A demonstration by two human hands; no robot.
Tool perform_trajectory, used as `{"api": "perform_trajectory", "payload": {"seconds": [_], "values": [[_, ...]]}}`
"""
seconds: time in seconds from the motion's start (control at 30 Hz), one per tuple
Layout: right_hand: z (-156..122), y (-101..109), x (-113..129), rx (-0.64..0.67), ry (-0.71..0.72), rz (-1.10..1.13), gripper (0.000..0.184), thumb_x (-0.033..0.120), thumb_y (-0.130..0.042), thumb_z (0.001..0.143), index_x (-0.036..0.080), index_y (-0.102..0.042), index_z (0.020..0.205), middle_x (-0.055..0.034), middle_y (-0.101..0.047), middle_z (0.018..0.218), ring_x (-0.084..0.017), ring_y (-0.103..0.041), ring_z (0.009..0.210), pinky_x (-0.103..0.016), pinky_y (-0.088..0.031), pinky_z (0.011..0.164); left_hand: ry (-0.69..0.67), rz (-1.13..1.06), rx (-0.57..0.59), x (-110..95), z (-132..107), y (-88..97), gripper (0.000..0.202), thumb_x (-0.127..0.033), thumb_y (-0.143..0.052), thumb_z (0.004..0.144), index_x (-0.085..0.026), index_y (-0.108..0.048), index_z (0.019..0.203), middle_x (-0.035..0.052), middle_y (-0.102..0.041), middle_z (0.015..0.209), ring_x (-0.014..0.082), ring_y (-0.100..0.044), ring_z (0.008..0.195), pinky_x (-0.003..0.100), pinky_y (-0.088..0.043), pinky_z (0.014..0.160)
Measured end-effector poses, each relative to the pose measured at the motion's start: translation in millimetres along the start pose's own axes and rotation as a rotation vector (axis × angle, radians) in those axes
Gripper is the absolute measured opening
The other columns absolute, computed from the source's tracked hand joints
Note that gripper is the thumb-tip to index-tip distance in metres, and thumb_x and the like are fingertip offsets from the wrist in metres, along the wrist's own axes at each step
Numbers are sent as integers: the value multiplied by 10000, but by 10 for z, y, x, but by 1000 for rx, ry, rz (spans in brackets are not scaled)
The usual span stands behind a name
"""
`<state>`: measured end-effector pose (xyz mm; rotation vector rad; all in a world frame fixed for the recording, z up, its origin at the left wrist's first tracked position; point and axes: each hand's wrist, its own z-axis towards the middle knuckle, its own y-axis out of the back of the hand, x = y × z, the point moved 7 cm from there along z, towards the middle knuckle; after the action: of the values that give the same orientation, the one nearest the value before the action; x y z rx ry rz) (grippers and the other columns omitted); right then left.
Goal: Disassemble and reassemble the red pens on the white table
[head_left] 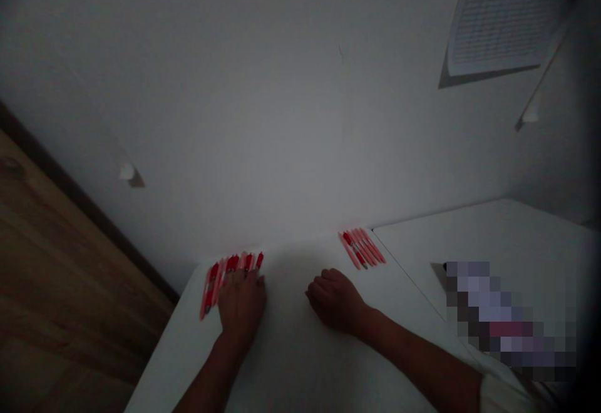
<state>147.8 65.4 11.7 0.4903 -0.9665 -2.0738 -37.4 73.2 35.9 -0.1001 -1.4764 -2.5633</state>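
On the left of the white table (286,363) lies a row of pink pens and dark red pens (211,294), side by side. My left hand (243,303) rests over the right part of this row, palm down, its fingers reaching onto the pens and hiding parts of several. The hand looks open. My right hand (334,299) is closed in a fist near the middle of the table, with nothing seen sticking out of it. Just beyond it, to the right, is a second group of pens (370,247), mostly pink with one dark red among them.
A pale wall (282,119) rises behind the table. A printed sheet (498,25) hangs at the upper right. A blurred-out object (498,313) lies on the right-hand table section, past a seam. Brown wood (56,275) is at the left.
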Motion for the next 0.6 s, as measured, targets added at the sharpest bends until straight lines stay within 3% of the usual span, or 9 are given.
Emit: {"api": "perform_trajectory", "payload": {"seconds": [0.2,0.6], "values": [[37,-81,88,-8,-5,66,191,217,-476,893,186,-545,718,-30,-569,661,-169,-462,664,-312,-328,661,5,-26,26,-26,1,21,307,-283,-437,875,-159,-696,983,159,-639,1066,305,-561,972,433,-420,846],[27,-13,25,-70,-60,142,222,221,-444,915,189,-551,723,-39,-571,643,-168,-461,636,-303,-358,656,-32,-32,23,-40,4,-54,299,-252,-432,883,-187,-680,1039,125,-665,993,305,-555,966,438,-399,863]]}}
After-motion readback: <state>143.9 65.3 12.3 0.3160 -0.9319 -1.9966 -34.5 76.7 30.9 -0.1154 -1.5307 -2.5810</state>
